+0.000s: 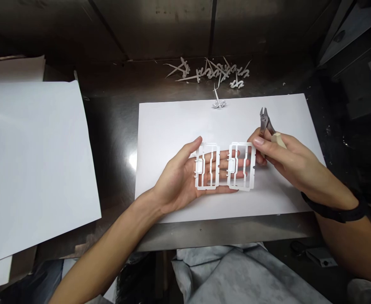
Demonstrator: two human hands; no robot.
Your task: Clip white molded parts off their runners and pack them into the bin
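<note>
Palm up with its fingers stretched out, my left hand (pixel 185 173) holds a white plastic frame (pixel 217 166) that lies across its fingers, the thumb by the top left corner. A second, matching white frame (pixel 252 169) lies to the right, over the left fingertips. Its upper right corner is at the thumb of my right hand (pixel 283 154). My right hand is closed round a pair of side cutters (pixel 264 120), their jaws pointing away and slightly apart. Whether the two frames are joined I cannot tell.
Under my hands lies a white sheet (pixel 166 122) on a metal table (pixel 115 126). Several white plastic offcuts (pixel 217 71) are heaped beyond it, with one offcut (pixel 218 103) on the sheet's far edge. Large white sheets (pixel 33 169) are stacked at the left. A metal wall (pixel 172 29) rises behind.
</note>
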